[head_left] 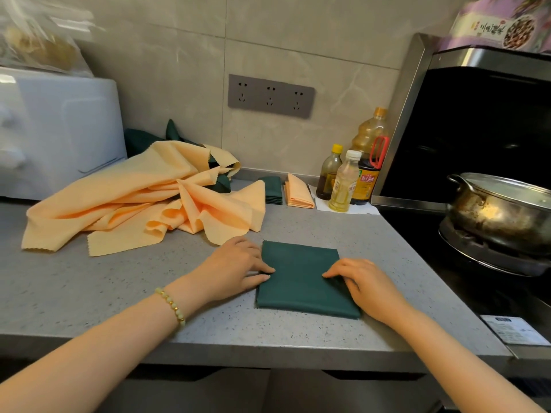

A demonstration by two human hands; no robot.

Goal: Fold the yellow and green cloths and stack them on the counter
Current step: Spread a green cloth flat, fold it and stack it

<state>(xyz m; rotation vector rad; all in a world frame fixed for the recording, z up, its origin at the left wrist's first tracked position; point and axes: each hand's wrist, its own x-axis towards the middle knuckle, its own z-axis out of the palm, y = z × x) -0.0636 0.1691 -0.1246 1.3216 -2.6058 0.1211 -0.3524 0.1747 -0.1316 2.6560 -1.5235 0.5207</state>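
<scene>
A dark green cloth [301, 272], folded into a rectangle, lies flat on the grey counter [119, 281] in front of me. My left hand [238, 266] rests at its left edge with straight fingertips touching the fabric. My right hand [363, 284] lies on its right side, fingers pressing down. A heap of unfolded yellow cloths [143, 201] sits at the back left, with more green cloth [143, 138] partly hidden behind and under it. By the wall lie a folded green stack [272, 190] and a folded yellow stack [298, 192], side by side.
A white appliance [56, 132] stands at the far left. Three bottles [348, 180] stand on a paper towel by the wall. To the right is a black stove with a metal pot [501, 210]. The counter's front edge runs just below my forearms.
</scene>
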